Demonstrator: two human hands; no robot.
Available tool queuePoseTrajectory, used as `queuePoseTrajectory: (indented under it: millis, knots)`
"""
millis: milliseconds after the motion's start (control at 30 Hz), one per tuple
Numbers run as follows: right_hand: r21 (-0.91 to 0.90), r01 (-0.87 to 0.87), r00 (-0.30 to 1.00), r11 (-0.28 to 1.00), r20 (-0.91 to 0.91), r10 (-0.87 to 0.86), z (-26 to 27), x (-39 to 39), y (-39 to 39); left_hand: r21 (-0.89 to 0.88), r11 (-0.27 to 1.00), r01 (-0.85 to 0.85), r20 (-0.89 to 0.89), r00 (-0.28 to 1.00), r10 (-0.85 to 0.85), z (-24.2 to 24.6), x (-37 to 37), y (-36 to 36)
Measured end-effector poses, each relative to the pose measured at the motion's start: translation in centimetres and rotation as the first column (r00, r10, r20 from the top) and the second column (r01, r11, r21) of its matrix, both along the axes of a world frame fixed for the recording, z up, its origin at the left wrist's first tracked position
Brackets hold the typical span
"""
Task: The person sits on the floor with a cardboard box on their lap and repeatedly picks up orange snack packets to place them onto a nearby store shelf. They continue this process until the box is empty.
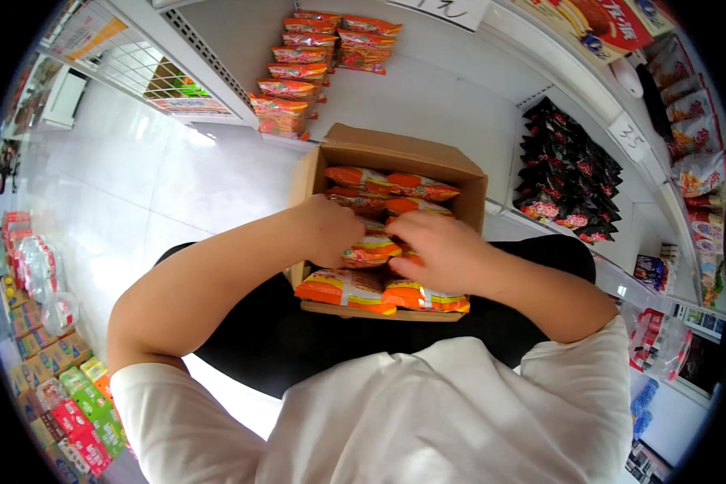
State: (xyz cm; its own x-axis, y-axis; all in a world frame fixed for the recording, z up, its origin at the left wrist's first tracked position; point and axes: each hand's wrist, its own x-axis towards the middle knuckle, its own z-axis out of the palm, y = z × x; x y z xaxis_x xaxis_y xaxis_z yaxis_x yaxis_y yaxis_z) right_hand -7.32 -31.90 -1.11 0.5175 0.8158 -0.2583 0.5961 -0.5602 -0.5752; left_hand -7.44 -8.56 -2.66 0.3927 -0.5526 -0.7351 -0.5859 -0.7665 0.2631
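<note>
An open cardboard box (469, 212) sits at my lap, between my knees and the shelf. Orange snack packets (363, 179) fill it in two columns. My left hand (330, 230) is inside the left part of the box, its fingers curled at the left end of one orange packet (372, 249). On the other side, my right hand (438, 248) reaches over the right column, thumb and fingers apart near the same packet's right end. Its fingertips are slightly blurred, and whether they grip anything is hard to see. My left fingertips are partly hidden.
Beyond the box, a white shelf (423, 91) carries stacked orange packets (299, 72) at left and black packets (569, 175) at right. An upper shelf edge with a price card (629, 138) overhangs on the right. Boxed goods (78, 417) stand at lower left on the floor side.
</note>
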Motion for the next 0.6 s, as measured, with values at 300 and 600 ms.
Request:
queuePoseTrajectory:
  millis: [300,600]
  knots:
    - [0.314,0.114,0.977,0.943,0.136,-0.163,-0.2,-0.9,0.1,-0.190,0.972,-0.139,0.212,0.961,0.179,4.2,0.8,1.8]
    - [0.397,0.035,0.863,0.917,0.450,-0.228,2.7,1.7,0.7,-0.492,0.853,-0.174,0.565,0.681,0.465,8.8,-1.2,1.2]
